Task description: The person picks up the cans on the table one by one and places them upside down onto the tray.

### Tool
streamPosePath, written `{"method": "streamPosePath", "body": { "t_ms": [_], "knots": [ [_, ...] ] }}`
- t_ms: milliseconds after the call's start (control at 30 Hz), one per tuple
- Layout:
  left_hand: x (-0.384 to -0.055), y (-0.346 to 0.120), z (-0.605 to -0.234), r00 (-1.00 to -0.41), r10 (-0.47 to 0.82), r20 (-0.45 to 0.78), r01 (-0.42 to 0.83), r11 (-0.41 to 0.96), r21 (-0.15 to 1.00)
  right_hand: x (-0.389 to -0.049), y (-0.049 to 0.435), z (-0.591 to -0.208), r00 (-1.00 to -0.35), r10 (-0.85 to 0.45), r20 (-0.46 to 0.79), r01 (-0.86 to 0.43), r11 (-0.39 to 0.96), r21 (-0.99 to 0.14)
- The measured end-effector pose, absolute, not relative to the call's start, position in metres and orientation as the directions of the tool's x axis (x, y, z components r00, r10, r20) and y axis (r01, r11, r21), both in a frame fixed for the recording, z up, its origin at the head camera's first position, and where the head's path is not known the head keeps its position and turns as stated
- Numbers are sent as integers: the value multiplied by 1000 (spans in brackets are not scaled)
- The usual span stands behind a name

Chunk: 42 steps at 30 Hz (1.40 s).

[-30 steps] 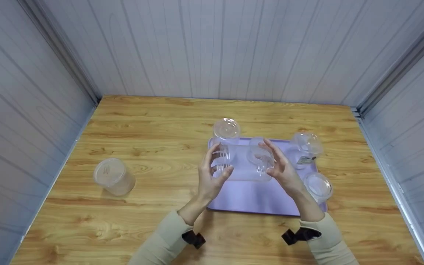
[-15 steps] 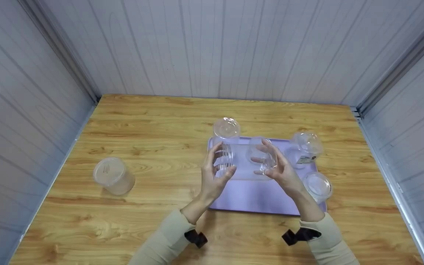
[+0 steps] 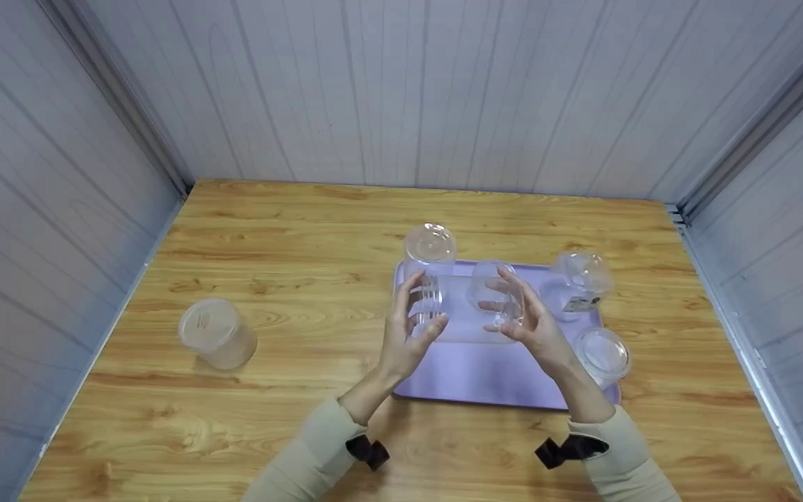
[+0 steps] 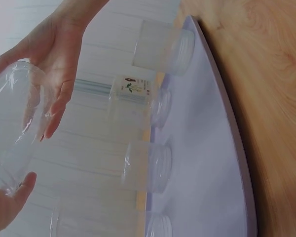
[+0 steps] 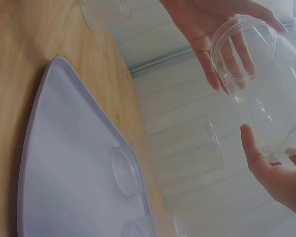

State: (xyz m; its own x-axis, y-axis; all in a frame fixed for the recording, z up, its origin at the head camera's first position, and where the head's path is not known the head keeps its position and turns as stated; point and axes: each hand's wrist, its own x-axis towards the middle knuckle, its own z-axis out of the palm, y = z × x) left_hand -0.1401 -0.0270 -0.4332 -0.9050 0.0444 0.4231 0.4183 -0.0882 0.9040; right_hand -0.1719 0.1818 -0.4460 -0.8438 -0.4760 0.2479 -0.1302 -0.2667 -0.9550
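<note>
A clear plastic jar (image 3: 468,310) lies sideways in the air over the lilac tray (image 3: 478,380), held between both hands. My left hand (image 3: 401,341) grips its threaded mouth end, the thumb in front and the fingers spread behind. At the base end, my right hand (image 3: 541,333) holds it with thumb and fingers curved round the wall. In the right wrist view the jar's open mouth (image 5: 244,49) has no lid, and fingers show through the plastic. From the left wrist, the rounded base (image 4: 15,94) sits against the right palm.
Several other clear jars stand on the tray: one at its back left (image 3: 430,244), a partly covered one (image 3: 488,268) in the middle, a labelled jar (image 3: 583,279) at back right, another jar (image 3: 603,352) at front right. A cloudy jar (image 3: 217,335) stands on the wooden table.
The held jar and my left hand have shifted slightly to the right. My right fingers have spread a little further behind the base. The standing jars have not moved.
</note>
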Motion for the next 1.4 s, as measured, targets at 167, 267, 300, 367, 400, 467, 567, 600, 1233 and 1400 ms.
{"method": "streamPosePath", "body": {
  "t_ms": [167,267,300,367,400,467,567,600,1233,1400],
  "knots": [
    [-141,-31,-434,-915,98,392,378,-134,916,-170,182,-447,-853,-463,242,-131,-258,-957],
    [-141,-32,-434,-920,120,374,358,-137,924,-168,182,-447,-858,-451,245,-137,-260,-956],
    [-141,-33,-434,-921,126,369,353,-136,926,-168,182,-447,-859,-448,249,-142,-258,-956],
    [-142,-34,-434,-923,134,360,343,-136,930,-168,181,-446,-865,-436,250,-146,-257,-955],
    [-142,-34,-433,-924,138,356,338,-136,931,-168,181,-446,-867,-430,251,-150,-254,-955],
    [-142,-35,-432,-924,148,352,335,-126,934,-167,181,-446,-872,-421,252,-153,-253,-955],
    [-142,-37,-432,-919,162,359,345,-106,933,-167,181,-446,-878,-407,254,-162,-247,-955],
    [-142,-37,-431,-917,167,362,350,-97,932,-167,181,-446,-879,-404,255,-166,-242,-956],
    [-143,-51,-428,-906,141,399,401,-13,916,-166,189,-443,-925,-322,203,-184,-86,-979],
    [-143,-56,-428,-911,105,399,405,44,913,-164,190,-437,-935,-310,171,-184,12,-983]
  ]
}}
